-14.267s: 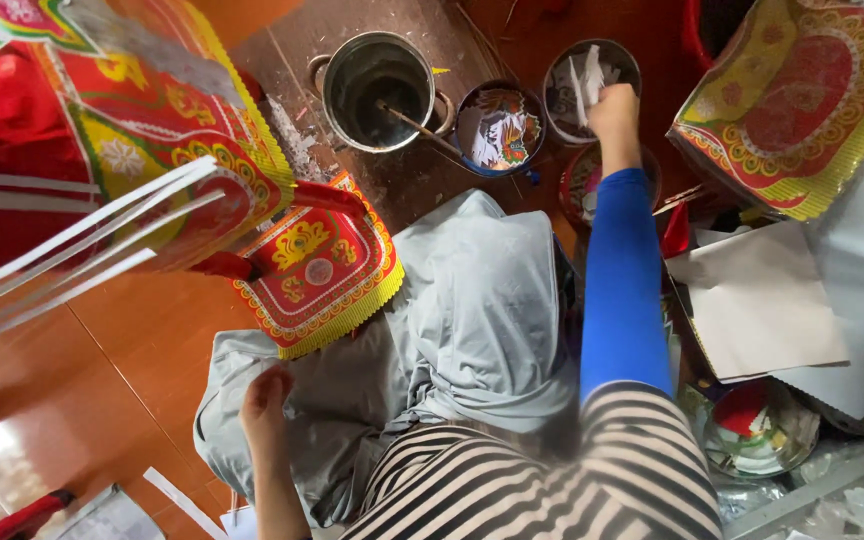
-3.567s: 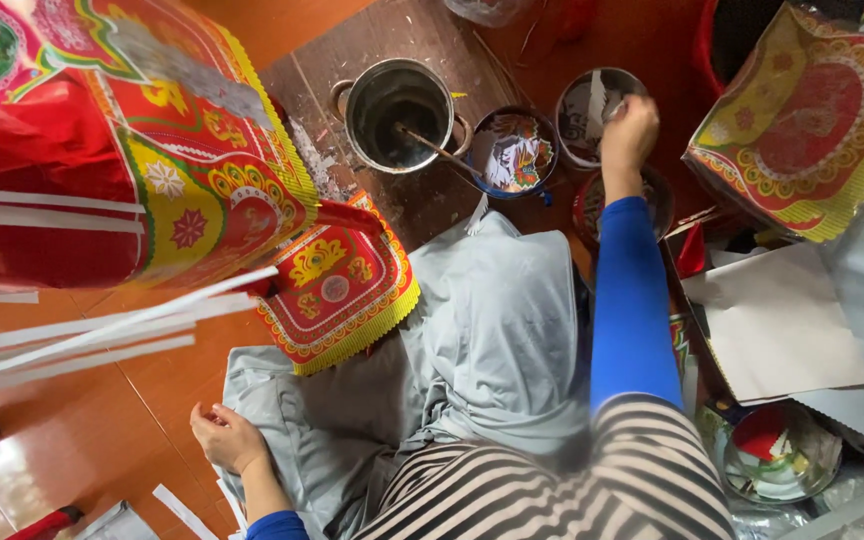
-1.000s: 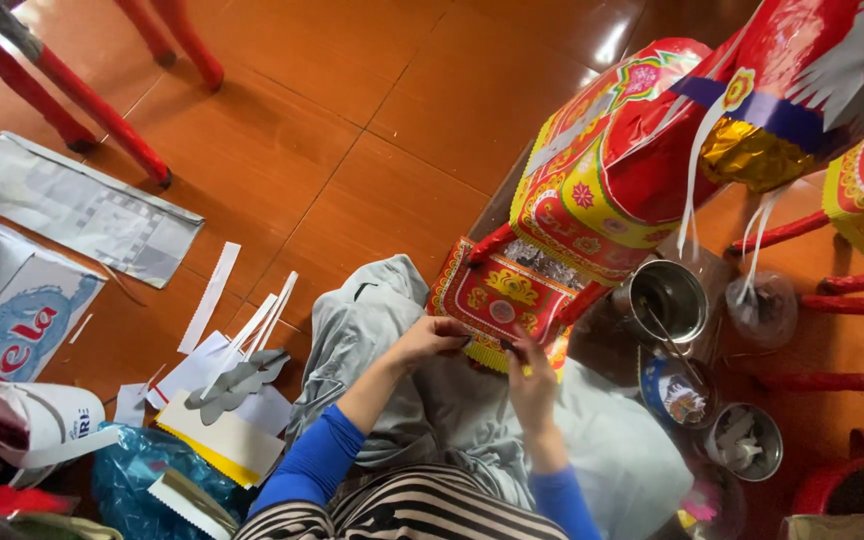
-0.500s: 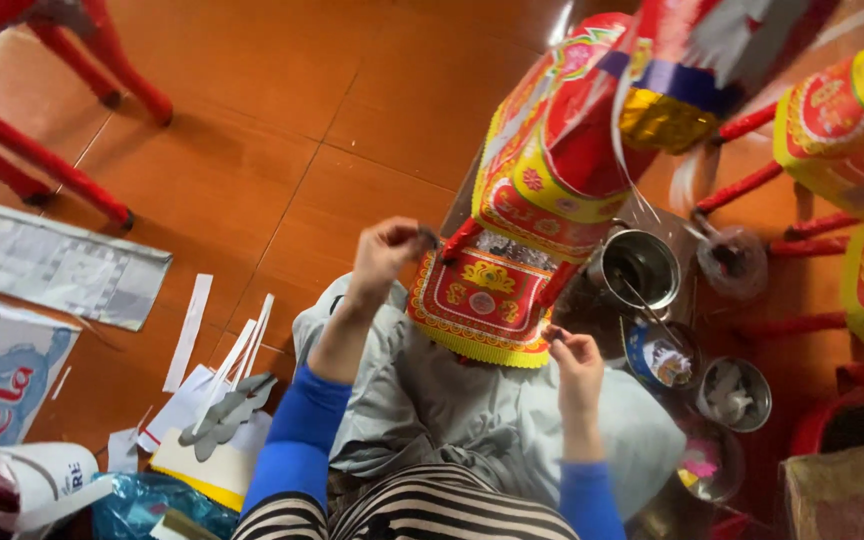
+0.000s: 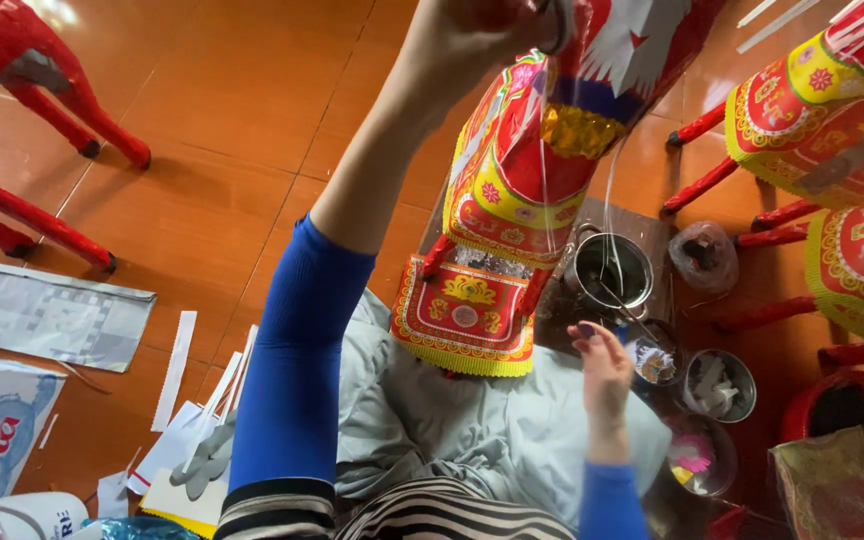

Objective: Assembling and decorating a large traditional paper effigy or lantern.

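- The red and yellow paper horse figure, patterned with gold trim, stands at twelve to one o'clock from the person's lap, its fringed red and gold saddle-cloth panel hanging over the pale grey-blue cloth across the knees.
- The left hand is raised high at twelve o'clock, fingers clenched around something at the figure's upper part, near the white feathered paper trim; what exactly it pinches I cannot tell, since the frame edge cuts it off.
- To do this well, I judge the raised hand should keep the figure steady from the top while the other brings paste or trim to it, with a light hold, because thin paper over a frame dents easily.
- The left arm, in a bright blue sleeve, runs almost straight up from seven o'clock, elbow extended, wrist bent inward.
- The right hand hovers at four o'clock, fingers loosely spread and released, holding nothing, just beside the steel pot with a stick in it.
- Around three to four o'clock sit small round metal bowls of paper scraps on a dark board.
- More patterned paper figures with red legs stand at two o'clock.
- White paper strips lie on the orange tiled floor at eight o'clock.
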